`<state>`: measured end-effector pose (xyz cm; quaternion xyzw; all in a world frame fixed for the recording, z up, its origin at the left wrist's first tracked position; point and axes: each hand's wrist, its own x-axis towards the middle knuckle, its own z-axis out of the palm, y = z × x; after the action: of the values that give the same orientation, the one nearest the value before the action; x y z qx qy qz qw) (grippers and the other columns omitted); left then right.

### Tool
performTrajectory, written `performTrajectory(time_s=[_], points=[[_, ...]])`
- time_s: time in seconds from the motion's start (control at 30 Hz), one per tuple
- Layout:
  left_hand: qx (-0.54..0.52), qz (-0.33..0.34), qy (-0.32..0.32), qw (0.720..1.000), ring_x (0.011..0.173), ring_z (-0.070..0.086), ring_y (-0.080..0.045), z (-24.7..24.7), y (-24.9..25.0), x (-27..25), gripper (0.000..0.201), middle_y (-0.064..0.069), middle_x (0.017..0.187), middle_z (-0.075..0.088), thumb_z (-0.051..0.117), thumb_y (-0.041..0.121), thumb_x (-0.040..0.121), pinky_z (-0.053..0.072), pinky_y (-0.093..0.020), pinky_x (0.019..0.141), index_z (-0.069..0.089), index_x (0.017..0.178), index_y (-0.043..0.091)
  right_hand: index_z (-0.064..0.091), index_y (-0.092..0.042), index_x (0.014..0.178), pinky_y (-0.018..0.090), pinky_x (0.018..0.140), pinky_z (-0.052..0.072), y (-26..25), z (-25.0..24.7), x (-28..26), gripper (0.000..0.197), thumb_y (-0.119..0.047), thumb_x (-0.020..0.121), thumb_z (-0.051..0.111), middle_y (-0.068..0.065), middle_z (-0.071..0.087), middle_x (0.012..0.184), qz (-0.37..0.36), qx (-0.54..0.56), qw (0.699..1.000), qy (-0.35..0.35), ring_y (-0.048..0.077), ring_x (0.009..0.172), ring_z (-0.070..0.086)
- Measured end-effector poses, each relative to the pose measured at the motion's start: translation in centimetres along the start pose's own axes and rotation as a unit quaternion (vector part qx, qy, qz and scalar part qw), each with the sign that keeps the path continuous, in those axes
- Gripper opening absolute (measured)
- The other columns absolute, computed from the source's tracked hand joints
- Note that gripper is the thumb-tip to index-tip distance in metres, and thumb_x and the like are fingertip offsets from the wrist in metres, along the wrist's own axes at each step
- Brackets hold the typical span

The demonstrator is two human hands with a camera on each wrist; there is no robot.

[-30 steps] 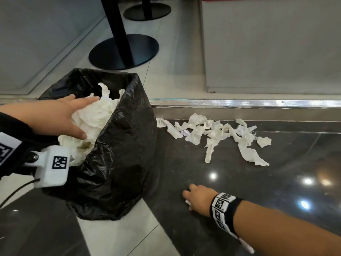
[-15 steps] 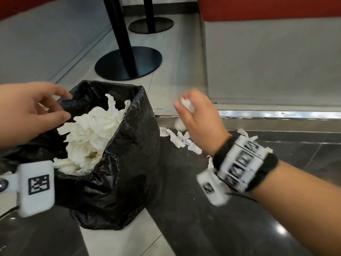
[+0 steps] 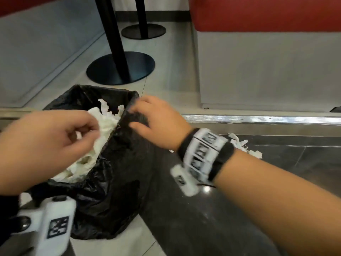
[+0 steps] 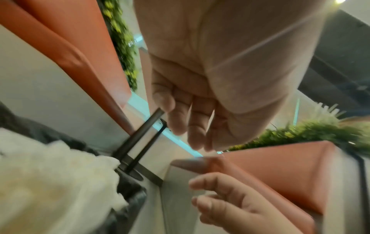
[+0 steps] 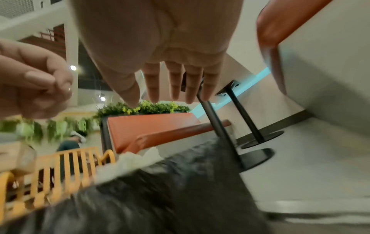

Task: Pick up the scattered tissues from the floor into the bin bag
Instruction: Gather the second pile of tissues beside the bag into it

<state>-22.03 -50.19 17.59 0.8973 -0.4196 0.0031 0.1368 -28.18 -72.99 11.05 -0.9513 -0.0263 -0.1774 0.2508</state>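
Right hand (image 3: pixel 160 124) has come up from the floor and is now hovering at the right rim of the bin bag (image 3: pixel 110 182), fingers (image 5: pixel 174 82) spread straight, holding nothing visible. Left hand (image 3: pixel 49 145) is hanging over the bag mouth, fingers loosely curled; whether it is pinching a scrap is unclear. Tissues (image 3: pixel 103 133) are piling inside the bag; more tissues (image 3: pixel 243 145) are lying on the dark floor (image 3: pixel 276 172) far right. Drop step seems to be finishing; next move likely calls for reaching right again. Table pedestals (image 3: pixel 120 67) and a red bench (image 3: pixel 258 13) are standing beyond

Head: above, facing down, near bag (image 3: pixel 103 182).
Wrists: low, close, facing up along palms.
Shared: bag, table legs (image 3: pixel 112 39).
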Motion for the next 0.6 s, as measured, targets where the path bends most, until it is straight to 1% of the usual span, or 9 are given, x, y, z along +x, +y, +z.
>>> performTrajectory(time_s=[0.07, 0.17, 0.2, 0.27, 0.33, 0.37, 0.5, 0.57, 0.6], points=[[0.002, 0.057, -0.008, 0.998, 0.054, 0.054, -0.006, 0.6, 5.2, 1.1, 0.02, 0.013, 0.06, 0.059, 0.043, 0.051, 0.075, 0.047, -0.029, 0.051, 0.057, 0.079, 0.038, 0.065, -0.019, 0.103, 0.037, 0.091, 0.046, 3.8, -1.3, -4.4, 0.026, -0.033, 0.084, 0.055, 0.004, 0.06, 0.109, 0.047, -0.046, 0.997, -0.033, 0.024, 0.103, 0.056], [0.026, 0.123, -0.047, 0.991, 0.055, 0.046, -0.002, 3.3, 7.7, 3.2, 0.021, 0.017, 0.057, 0.049, 0.04, 0.046, 0.078, 0.038, -0.019, 0.051, 0.056, 0.079, 0.032, 0.066, -0.021, 0.098, 0.034, 0.092, 0.045, 8.5, -2.2, -10.9, 0.019, -0.029, 0.085, 0.055, 0.0, 0.059, 0.106, 0.2, -0.099, 0.965, -0.137, 0.019, 0.102, 0.056], [0.03, 0.15, -0.058, 0.986, 0.057, 0.046, -0.003, 4.7, 8.0, 4.0, 0.02, 0.016, 0.059, 0.05, 0.041, 0.044, 0.081, 0.036, -0.02, 0.052, 0.056, 0.08, 0.03, 0.067, -0.021, 0.098, 0.034, 0.092, 0.045, 9.9, -2.3, -12.5, 0.017, -0.027, 0.086, 0.056, 0.0, 0.06, 0.105, 0.239, -0.11, 0.951, -0.165, 0.018, 0.1, 0.057], [0.024, 0.186, -0.08, 0.979, 0.068, 0.053, -0.009, 7.4, 9.1, 4.9, 0.018, 0.01, 0.071, 0.059, 0.043, 0.039, 0.087, 0.042, -0.027, 0.062, 0.057, 0.084, 0.028, 0.067, -0.02, 0.097, 0.029, 0.088, 0.045, 11.8, -2.6, -14.8, 0.016, -0.027, 0.087, 0.056, 0.0, 0.063, 0.104, 0.291, -0.123, 0.924, -0.215, 0.016, 0.093, 0.056], [-0.005, 0.191, -0.11, 0.976, 0.078, 0.059, -0.014, 9.7, 9.4, 5.6, 0.016, 0.006, 0.082, 0.066, 0.044, 0.034, 0.09, 0.048, -0.033, 0.073, 0.059, 0.088, 0.026, 0.064, -0.024, 0.091, 0.024, 0.078, 0.042, 13.2, -3.2, -16.0, 0.01, -0.028, 0.088, 0.056, -0.004, 0.064, 0.098, 0.341, -0.13, 0.895, -0.255, 0.012, 0.083, 0.052], [-0.02, 0.185, -0.122, 0.975, 0.08, 0.059, -0.016, 10.5, 9.4, 5.8, 0.016, 0.004, 0.084, 0.067, 0.045, 0.032, 0.09, 0.049, -0.035, 0.075, 0.059, 0.088, 0.025, 0.062, -0.027, 0.088, 0.023, 0.076, 0.039, 13.8, -3.7, -16.3, 0.007, -0.029, 0.088, 0.056, -0.005, 0.063, 0.096, 0.364, -0.145, 0.877, -0.278, 0.012, 0.082, 0.052], [-0.072, 0.164, -0.174, 0.968, 0.079, 0.059, -0.018, 12.4, 10.0, 6.6, 0.017, 0.002, 0.083, 0.066, 0.045, 0.025, 0.091, 0.047, -0.033, 0.071, 0.06, 0.087, 0.02, 0.062, -0.024, 0.087, 0.026, 0.075, 0.041, 14.9, -7.3, -16.8, 0.008, -0.03, 0.086, 0.057, 0.0, 0.066, 0.096, 0.43, -0.209, 0.808, -0.346, 0.02, 0.088, 0.057], [-0.056, 0.168, -0.21, 0.962, 0.078, 0.056, -0.02, 13.3, 10.8, 7.1, 0.018, -0.001, 0.084, 0.064, 0.044, 0.023, 0.091, 0.046, -0.032, 0.07, 0.061, 0.088, 0.017, 0.053, -0.027, 0.072, 0.025, 0.073, 0.038, 15.2, -8.8, -16.3, 0.016, -0.03, 0.086, 0.059, -0.004, 0.059, 0.082, 0.441, -0.221, 0.778, -0.389, 0.02, 0.085, 0.052], [-0.037, 0.176, -0.23, 0.956, 0.077, 0.054, -0.02, 13.8, 11.3, 7.6, 0.017, -0.001, 0.083, 0.062, 0.044, 0.021, 0.091, 0.044, -0.032, 0.068, 0.06, 0.089, 0.016, 0.051, -0.029, 0.07, 0.024, 0.073, 0.035, 15.6, -9.4, -15.8, 0.019, -0.03, 0.086, 0.06, -0.007, 0.055, 0.077, 0.449, -0.223, 0.775, -0.385, 0.019, 0.085, 0.05]])
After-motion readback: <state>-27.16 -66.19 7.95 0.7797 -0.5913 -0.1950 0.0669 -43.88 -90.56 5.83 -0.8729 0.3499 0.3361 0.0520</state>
